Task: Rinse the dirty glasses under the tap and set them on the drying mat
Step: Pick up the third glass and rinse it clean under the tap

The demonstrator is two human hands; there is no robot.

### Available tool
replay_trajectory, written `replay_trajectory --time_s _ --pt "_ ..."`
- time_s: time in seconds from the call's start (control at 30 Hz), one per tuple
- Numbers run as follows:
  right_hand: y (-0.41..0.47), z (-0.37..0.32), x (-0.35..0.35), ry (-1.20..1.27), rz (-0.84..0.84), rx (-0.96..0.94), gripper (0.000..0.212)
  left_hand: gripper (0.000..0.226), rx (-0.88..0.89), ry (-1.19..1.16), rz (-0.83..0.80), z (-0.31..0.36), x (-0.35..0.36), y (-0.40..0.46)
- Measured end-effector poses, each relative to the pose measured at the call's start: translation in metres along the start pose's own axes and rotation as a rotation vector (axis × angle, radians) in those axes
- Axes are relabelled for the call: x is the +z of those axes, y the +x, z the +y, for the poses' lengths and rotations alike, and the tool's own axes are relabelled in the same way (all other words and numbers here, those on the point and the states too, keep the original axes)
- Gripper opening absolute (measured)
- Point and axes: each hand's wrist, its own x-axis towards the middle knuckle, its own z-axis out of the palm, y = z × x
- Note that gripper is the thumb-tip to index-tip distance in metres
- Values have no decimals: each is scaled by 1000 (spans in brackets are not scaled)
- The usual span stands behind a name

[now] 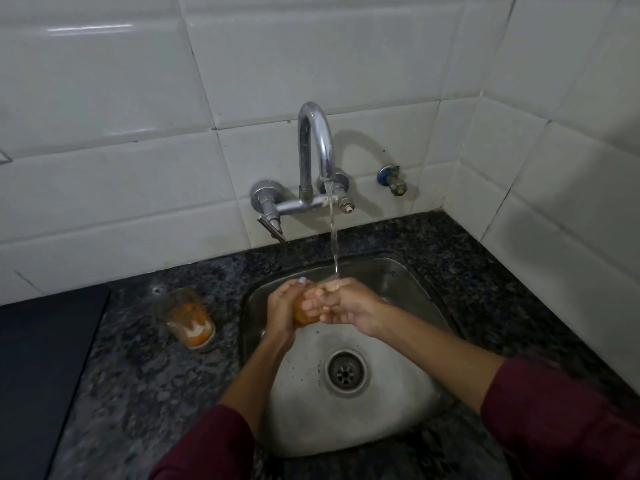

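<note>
While you hold the glass [304,311] over the sink [408,271], the thing to watch is how its mouth sits against the falling water [333,244]. That stream drops from the tap [317,147] and lands at the far edge of your right hand [346,304], by the fingertips, just beyond the glass. The glass lies cradled between your palms with its long axis tipped, its mouth apparently away from you toward the stream, though your fingers hide the rim, so I cannot tell exactly how it is angled.

Your left hand [282,311] is wrapped round the glass's left side, fingers curled and clamped on it. Your right hand is half open, fingers spread across the glass's right face and touching it; it looks more like rubbing than gripping. Orange residue shows through the wall between your hands.

Both hands are equally close to the stream; a small push away from you should bring the mouth under it.

A second dirty glass [188,317] stands upright on the counter [145,375] to the left of your left hand, well apart from it. A dark mat [45,368] lies farther left.
</note>
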Motion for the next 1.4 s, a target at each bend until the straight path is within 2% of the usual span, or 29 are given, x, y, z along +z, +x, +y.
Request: replay_trajectory --time_s 0.1,0.13,0.23,0.27,0.33,0.4,0.5,0.53,0.57,0.6,0.63,0.7,0.73,0.77,0.83,0.9,0.93,1.03,1.07,1.1,1.23,1.3,1.33,1.4 --pt "4 4 -2 -130 -130 -113 30 19 -34 -24 52 8 1 8" --pt "5 8 -4 -312 -176 -199 37 20 -81 -26 72 12 0 12" --pt "16 12 -23 -1104 -188 -458 47 17 -289 22 7 25 2 18" --pt "18 11 -29 -1312 -184 -458 43 16 -348 60 -8 27 2 20" --pt "22 6 -35 -1500 -153 -355 31 13 -414 95 -13 30 3 22" --pt "24 -3 -30 -1309 -206 -262 34 14 -428 -4 -51 30 3 22" --pt "19 -23 -23 -495 -334 -15 44 8 -201 -230 -50 17 7 24" --pt "19 -25 -23 -326 -358 69 47 5 -134 -234 -9 12 7 25" --pt "20 -24 -22 -340 -382 79 53 5 -109 -230 34 9 9 25" --pt "21 -20 -20 -497 -401 12 58 9 -130 -220 78 7 10 27" --pt "20 -18 -18 -746 -419 -109 60 13 -168 -215 93 8 12 26" --pt "21 -14 -20 -1371 -341 -348 52 19 -273 -234 83 14 14 24" --pt "23 -13 -21 -1598 -249 -399 44 22 -318 -241 86 15 13 22" --pt "24 -14 -23 -1708 -162 -401 39 23 -357 -248 92 16 13 22" --pt "29 -16 -23 -1770 -138 -412 37 26 -423 -260 97 19 11 22" --pt "34 -19 -18 -1642 -241 -316 41 29 -451 -250 103 18 6 24" --pt "37 -21 -18 -1486 -310 -261 44 29 -434 -253 83 16 4 24" --pt "30 -31 -9 -656 -419 93 56 24 -232 -277 34 3 -1 18" --pt "31 -28 -9 -550 -422 139 56 20 -183 -273 58 -2 -2 16" --pt "30 -24 -7 -580 -429 105 57 18 -172 -270 86 -5 -2 14" --pt "28 3 -15 -1359 -355 -366 45 27 -370 -251 121 1 2 6" --pt "25 4 -21 -1687 -202 -404 34 29 -431 -240 115 4 4 5" --pt "26 4 -23 -1766 -168 -428 31 29 -447 -237 110 4 3 5" --pt "30 4 -22 -1690 -203 -410 34 29 -461 -205 96 9 2 8"
